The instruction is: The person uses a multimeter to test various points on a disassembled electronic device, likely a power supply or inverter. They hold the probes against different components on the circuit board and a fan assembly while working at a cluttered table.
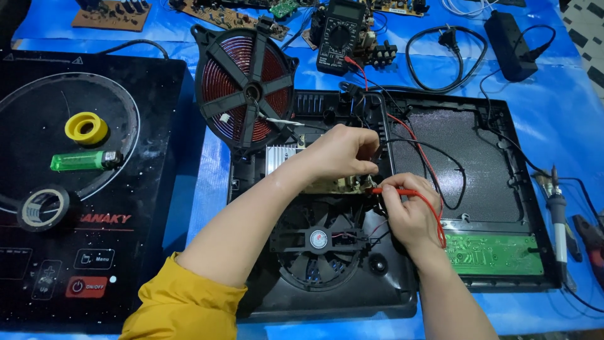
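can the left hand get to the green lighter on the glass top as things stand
Probably not right away: the left hand is down on the circuit board inside the open cooker base. The green lighter lies uncovered on the glass top, so the path is free once it lets go.

A: What lies beneath the hands?
B: An opened induction cooker base, black, lying flat at centre right of the scene; a round cooling fan sits in its near-left part; a tan circuit board lies just beyond the fan; a green board occupies the near-right edge.

A: And the probes?
B: A red probe, lying roughly level, tip on the tan board, pinched by the right hand; its red lead loops over that hand; the black probe is mostly hidden under the left hand; a black lead curves off to the right.
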